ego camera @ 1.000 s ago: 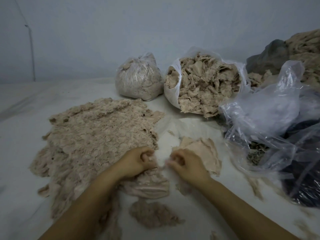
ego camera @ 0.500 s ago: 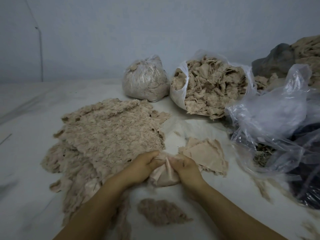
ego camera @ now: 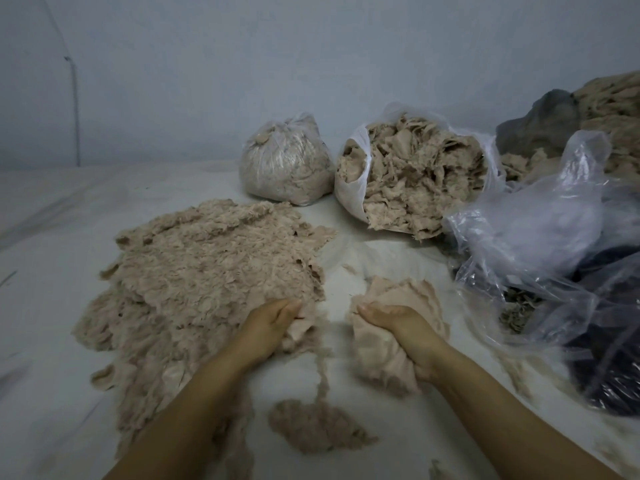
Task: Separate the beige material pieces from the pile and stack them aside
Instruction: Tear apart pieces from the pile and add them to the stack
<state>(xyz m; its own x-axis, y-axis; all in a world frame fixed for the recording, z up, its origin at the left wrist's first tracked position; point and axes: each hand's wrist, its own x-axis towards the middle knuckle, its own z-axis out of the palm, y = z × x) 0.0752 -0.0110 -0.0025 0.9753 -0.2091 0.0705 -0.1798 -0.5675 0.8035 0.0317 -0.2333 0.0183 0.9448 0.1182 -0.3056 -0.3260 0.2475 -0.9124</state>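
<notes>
Our left hand clutches the near edge of the beige fibrous pile; our right hand grasps a separated beige piece beside it.

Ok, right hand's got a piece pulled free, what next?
Probably lay that beige piece on the small stack just behind the right hand: it already hangs clear of the pile, whose edge the left hand grips.
</notes>
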